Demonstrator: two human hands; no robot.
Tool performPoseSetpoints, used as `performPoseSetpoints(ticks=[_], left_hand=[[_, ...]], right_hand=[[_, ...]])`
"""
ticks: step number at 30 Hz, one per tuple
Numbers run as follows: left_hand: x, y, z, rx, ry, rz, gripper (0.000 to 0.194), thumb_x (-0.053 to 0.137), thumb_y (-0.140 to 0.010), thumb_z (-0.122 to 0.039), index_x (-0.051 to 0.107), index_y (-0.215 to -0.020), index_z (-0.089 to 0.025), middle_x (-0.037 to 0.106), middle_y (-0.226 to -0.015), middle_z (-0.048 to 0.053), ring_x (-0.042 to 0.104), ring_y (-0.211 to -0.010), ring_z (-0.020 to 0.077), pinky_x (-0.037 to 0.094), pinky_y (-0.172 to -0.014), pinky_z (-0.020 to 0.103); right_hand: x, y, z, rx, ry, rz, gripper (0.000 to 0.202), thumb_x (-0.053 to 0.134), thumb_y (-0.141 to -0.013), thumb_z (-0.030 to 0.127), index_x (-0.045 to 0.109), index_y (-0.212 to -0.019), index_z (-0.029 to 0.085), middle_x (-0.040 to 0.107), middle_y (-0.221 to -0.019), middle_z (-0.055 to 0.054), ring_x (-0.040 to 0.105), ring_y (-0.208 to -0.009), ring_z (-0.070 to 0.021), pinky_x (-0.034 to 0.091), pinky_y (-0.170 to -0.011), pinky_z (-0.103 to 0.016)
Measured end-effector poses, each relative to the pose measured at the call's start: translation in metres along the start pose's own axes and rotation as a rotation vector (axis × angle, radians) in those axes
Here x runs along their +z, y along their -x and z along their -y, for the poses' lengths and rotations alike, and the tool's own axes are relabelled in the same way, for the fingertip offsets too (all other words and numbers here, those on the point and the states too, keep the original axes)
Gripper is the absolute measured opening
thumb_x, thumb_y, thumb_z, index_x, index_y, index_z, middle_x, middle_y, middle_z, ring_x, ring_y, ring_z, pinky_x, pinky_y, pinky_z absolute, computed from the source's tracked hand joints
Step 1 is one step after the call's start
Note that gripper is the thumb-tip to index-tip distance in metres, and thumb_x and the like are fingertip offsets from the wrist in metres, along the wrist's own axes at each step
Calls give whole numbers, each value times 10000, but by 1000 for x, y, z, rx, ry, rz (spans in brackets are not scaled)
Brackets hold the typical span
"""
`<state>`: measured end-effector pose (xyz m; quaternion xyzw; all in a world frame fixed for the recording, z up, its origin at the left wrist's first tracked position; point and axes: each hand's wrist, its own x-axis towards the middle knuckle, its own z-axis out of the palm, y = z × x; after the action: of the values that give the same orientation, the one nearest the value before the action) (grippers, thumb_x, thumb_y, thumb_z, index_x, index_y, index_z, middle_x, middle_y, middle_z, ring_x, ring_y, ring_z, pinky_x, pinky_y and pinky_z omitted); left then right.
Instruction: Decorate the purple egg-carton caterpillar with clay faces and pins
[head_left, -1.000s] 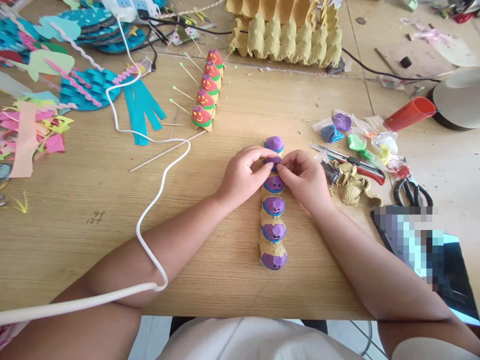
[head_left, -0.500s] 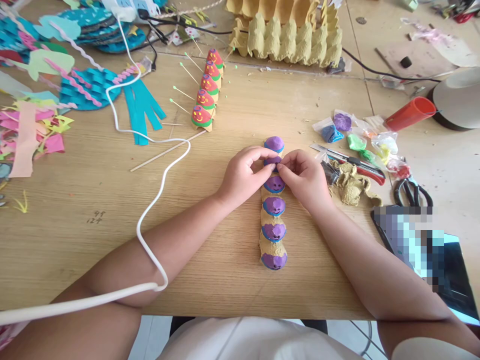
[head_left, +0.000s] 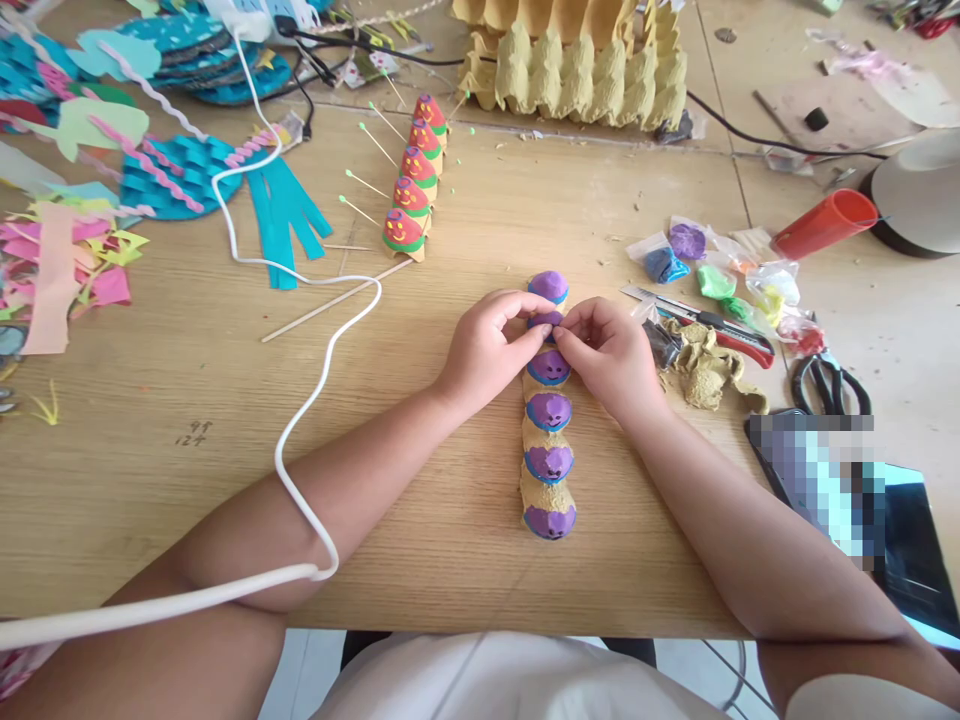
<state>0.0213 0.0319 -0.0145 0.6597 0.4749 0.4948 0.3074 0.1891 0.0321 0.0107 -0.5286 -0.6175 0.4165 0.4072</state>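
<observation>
Desk: paper scraps, clutter
Strip: mid-desk
Left hand, right hand: fingertips at second bump
Grip: pinching or pressing, cannot tell
Faces: nearest four done; second covered, farthest seemingly undone

- purple-and-blue 6-bump egg-carton cardboard strip, tan btwn bumps
- sm. blk faces on nearest 4; 2nd-farthest bump partly hidden
- bumps up, on wood counter, running front-to-back

The head camera's view is shifted slightly. The red cup, the black-handled scissors and the utility knife are seen marginally farther right than before.
</observation>
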Motion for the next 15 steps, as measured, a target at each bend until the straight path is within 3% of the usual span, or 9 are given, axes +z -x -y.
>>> performPoseSetpoints(ticks=[15], left_hand=[[-1, 1, -2, -66, 67, 20, 228, 675, -882, -83, 761, -1048, -214, 789, -1111, 46, 737, -1020, 161, 601, -785, 247]], right_hand=[[-5, 1, -6, 6, -48, 8, 129, 731, -847, 261, 615, -796, 239, 582, -669, 27, 483, -585, -126, 375, -542, -279]])
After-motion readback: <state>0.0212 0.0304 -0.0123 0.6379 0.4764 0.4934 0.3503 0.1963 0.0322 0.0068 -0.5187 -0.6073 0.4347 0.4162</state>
